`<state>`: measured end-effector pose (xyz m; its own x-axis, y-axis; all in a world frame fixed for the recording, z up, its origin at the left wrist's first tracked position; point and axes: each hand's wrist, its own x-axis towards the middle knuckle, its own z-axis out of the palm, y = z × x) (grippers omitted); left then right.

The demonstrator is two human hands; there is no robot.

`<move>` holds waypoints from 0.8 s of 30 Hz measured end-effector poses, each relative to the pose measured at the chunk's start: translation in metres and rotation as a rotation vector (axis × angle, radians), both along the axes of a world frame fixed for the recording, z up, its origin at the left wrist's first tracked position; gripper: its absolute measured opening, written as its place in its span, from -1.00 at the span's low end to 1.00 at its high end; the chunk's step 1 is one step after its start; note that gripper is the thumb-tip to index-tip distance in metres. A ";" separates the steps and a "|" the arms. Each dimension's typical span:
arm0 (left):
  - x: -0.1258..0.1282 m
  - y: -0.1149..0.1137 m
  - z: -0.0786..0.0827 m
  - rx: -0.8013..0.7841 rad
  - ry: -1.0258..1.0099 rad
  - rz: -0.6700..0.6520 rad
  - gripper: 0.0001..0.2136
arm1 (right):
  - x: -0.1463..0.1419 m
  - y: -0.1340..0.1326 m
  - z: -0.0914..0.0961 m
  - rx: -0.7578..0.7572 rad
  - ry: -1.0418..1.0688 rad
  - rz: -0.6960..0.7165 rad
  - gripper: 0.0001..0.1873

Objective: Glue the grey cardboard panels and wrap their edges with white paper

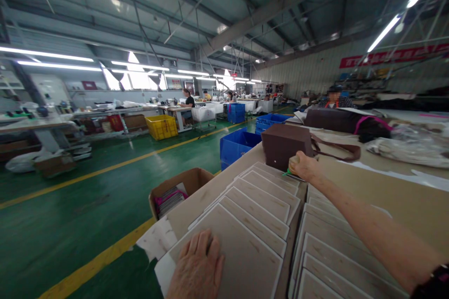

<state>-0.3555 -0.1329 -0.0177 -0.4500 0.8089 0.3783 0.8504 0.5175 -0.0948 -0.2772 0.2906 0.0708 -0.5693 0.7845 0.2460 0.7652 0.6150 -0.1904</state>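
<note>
My left hand [197, 268] lies flat, fingers out, on the nearest grey card sheet [242, 252] of an overlapping row of sheets on the worktable. My right hand [300, 165] reaches far forward along the table and is closed round a small green-handled thing I cannot make out, right beside a dark brown box [282, 144]. A second row of grey sheets [329, 247] lies under my right forearm.
An open cardboard carton [177, 191] with pink-handled items stands at the table's left edge. Blue crates [235, 146] and a yellow crate [162, 127] stand on the green floor. Brown bags [336, 119] and plastic wrap lie farther along the table. Other people work at distant tables.
</note>
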 end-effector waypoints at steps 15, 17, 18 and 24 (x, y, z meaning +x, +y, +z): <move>-0.004 -0.001 -0.005 0.039 0.088 -0.042 -0.73 | -0.010 -0.007 0.001 -0.003 -0.003 -0.018 -0.59; -0.006 -0.002 -0.006 0.039 0.100 -0.049 -0.73 | -0.021 -0.013 0.001 -0.001 0.007 -0.008 -0.59; -0.007 -0.002 -0.006 0.038 0.108 -0.053 -0.72 | -0.027 -0.015 0.002 0.001 0.011 -0.001 -0.59; -0.009 -0.001 -0.012 0.045 0.148 -0.051 -0.70 | -0.055 -0.024 0.006 0.017 0.021 0.039 -0.60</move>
<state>-0.3645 -0.1343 -0.0300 -0.3452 0.8103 0.4736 0.8542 0.4803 -0.1991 -0.3318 0.2667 0.0767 -0.5940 0.7572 0.2718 0.7363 0.6478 -0.1955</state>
